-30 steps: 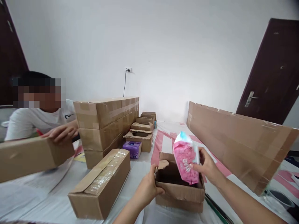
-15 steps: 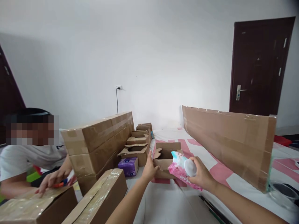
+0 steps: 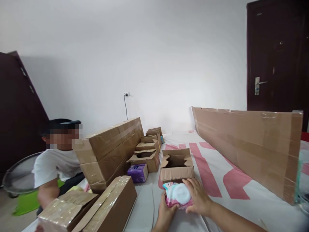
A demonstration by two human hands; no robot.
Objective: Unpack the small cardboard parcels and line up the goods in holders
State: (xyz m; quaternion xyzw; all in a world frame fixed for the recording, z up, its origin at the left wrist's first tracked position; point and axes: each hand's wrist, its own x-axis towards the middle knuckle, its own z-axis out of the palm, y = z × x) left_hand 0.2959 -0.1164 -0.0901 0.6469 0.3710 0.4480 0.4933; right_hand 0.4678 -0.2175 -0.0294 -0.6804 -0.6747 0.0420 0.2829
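Observation:
A pink and light-blue pack of wet wipes (image 3: 180, 194) with a round white lid lies between my two hands, just in front of an open cardboard box (image 3: 177, 174). My left hand (image 3: 166, 209) grips the pack's left end, thumb and fingers around it. On the other end, my right hand (image 3: 199, 196) is closed, with its fingers along the top right edge. The box has torn, ragged edges around its opening. To its left sits a purple tissue pack (image 3: 137, 173), touched by neither hand.
Several open cardboard boxes (image 3: 146, 156) line up toward the wall. A stacked carton wall (image 3: 113, 148) stands left, a long cardboard panel (image 3: 248, 145) right. Taped cartons (image 3: 111, 203) lie at the near left, beside a seated person (image 3: 58, 164) in a white shirt.
The wipes pack has come down and left, in front of the open box. My left hand has left the box and now grips the pack too. The view has shifted.

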